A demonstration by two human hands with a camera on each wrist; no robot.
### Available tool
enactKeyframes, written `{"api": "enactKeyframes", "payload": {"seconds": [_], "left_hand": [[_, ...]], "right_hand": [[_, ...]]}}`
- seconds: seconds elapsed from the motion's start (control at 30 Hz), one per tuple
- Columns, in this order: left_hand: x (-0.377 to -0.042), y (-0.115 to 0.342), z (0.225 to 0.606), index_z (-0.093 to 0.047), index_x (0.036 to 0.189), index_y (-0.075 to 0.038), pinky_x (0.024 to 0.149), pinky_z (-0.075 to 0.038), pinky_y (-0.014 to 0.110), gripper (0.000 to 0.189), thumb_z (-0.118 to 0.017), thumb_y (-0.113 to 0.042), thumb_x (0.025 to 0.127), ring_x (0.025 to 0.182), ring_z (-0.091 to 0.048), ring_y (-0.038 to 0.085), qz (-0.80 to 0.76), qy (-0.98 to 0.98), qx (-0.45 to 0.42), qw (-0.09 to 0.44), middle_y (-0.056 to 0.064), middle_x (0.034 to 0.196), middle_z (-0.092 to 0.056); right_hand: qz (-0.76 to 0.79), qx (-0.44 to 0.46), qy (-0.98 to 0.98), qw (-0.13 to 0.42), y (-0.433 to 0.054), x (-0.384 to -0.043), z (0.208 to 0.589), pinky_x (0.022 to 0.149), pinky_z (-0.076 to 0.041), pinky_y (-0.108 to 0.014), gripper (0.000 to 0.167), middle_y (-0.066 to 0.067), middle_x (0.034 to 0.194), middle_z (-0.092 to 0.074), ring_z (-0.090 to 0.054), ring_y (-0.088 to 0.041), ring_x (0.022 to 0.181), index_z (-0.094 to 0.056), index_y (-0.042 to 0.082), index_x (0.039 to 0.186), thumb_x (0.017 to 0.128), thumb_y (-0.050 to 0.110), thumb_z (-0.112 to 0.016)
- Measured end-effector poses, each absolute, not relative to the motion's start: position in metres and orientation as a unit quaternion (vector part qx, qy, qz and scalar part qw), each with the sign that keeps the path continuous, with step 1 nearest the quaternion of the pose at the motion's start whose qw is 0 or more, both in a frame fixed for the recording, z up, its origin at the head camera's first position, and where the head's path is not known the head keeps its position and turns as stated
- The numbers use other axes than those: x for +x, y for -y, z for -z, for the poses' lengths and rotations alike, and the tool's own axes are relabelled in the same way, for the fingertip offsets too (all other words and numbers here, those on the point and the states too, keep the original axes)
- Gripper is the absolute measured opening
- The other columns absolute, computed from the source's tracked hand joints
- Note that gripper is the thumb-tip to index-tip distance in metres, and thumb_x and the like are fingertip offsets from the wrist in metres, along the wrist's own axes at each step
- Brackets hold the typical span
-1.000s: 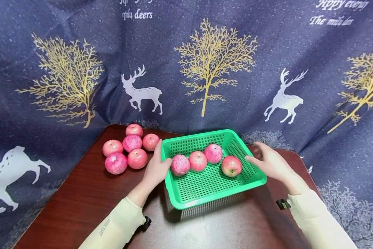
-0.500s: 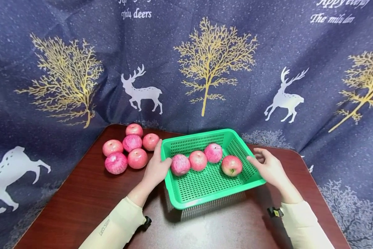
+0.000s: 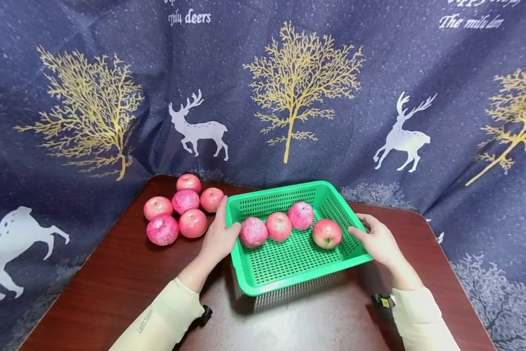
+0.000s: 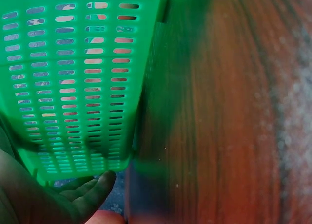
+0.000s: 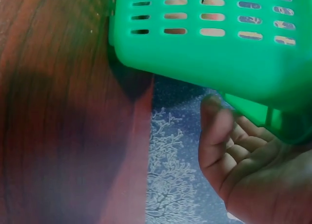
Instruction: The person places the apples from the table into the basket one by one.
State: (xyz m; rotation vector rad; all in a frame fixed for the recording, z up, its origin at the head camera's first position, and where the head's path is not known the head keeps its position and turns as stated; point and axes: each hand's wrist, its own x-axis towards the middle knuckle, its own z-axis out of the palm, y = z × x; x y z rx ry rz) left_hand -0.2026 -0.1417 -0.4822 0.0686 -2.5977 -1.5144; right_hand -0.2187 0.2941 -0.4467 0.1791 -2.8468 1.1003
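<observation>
A green plastic basket [image 3: 298, 285] with slotted walls stands on the table and holds several red apples [image 3: 279, 226]. My left hand [image 3: 219, 239] grips its left rim, thumb over the edge and fingers along the outside. At the opposite end, my right hand [image 3: 380, 243] holds the right rim, with the thumb on top. In the left wrist view, the left hand [image 4: 63, 199] shows at the far end of the basket's slotted wall [image 4: 78, 87]. From the right wrist, the curled fingers of the right hand [image 5: 258, 170] appear beside the basket's rim [image 5: 248, 109].
Several more apples [image 3: 186, 201] lie grouped on the table left of the basket, close to the left hand. The dark red wooden table [image 3: 100, 278] ends at the back against a blue curtain [image 3: 245, 165] printed with deer and trees.
My right hand has come in from the right and forward side onto the basket's right rim, and its fingers have closed there. The left hand, basket and apples stay nearly where they were.
</observation>
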Motion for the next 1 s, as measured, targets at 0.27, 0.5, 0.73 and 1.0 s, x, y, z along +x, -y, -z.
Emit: {"api": "enactKeyframes", "payload": {"seconds": [0.27, 0.5, 0.73, 1.0], "left_hand": [[-0.198, 0.141, 0.47, -0.015, 0.181, -0.022, 0.115, -0.045, 0.065, 0.092, -0.063, -0.023, 0.102, 0.141, -0.059, 0.046, 0.502, 0.863, 0.04, 0.047, 0.022, 0.171, -0.046], [-0.199, 0.139, 0.473, -0.015, 0.181, -0.023, 0.113, -0.046, 0.064, 0.091, -0.062, -0.025, 0.102, 0.135, -0.062, 0.046, 0.496, 0.866, 0.041, 0.043, 0.025, 0.168, -0.049], [-0.197, 0.14, 0.472, -0.014, 0.181, -0.022, 0.109, -0.048, 0.066, 0.092, -0.062, -0.027, 0.103, 0.134, -0.064, 0.049, 0.468, 0.882, 0.042, 0.038, 0.028, 0.164, -0.052], [-0.198, 0.142, 0.468, -0.019, 0.179, -0.019, 0.102, -0.05, 0.069, 0.09, -0.062, -0.032, 0.102, 0.125, -0.069, 0.05, 0.428, 0.902, 0.03, 0.054, 0.031, 0.152, -0.063]], "right_hand": [[-0.463, 0.031, 0.886, 0.007, -0.29, -0.215, 0.451, 0.074, -0.06, -0.028, 0.054, -0.029, 0.133, -0.073, -0.074, -0.013, 0.089, -0.059, -0.004, 0.155, 0.106, 0.016, -0.072], [-0.426, 0.055, 0.903, 0.016, -0.295, -0.216, 0.45, 0.076, -0.059, -0.026, 0.055, -0.026, 0.134, -0.074, -0.075, -0.016, 0.092, -0.058, -0.004, 0.156, 0.106, 0.015, -0.072], [-0.404, 0.063, 0.912, 0.029, -0.296, -0.215, 0.45, 0.076, -0.058, -0.026, 0.055, -0.023, 0.131, -0.077, -0.076, -0.02, 0.093, -0.061, -0.003, 0.155, 0.105, 0.015, -0.074], [-0.376, 0.066, 0.923, 0.045, -0.295, -0.214, 0.448, 0.08, -0.056, -0.026, 0.053, -0.021, 0.13, -0.078, -0.075, -0.019, 0.094, -0.063, -0.003, 0.153, 0.105, 0.015, -0.074]]}}
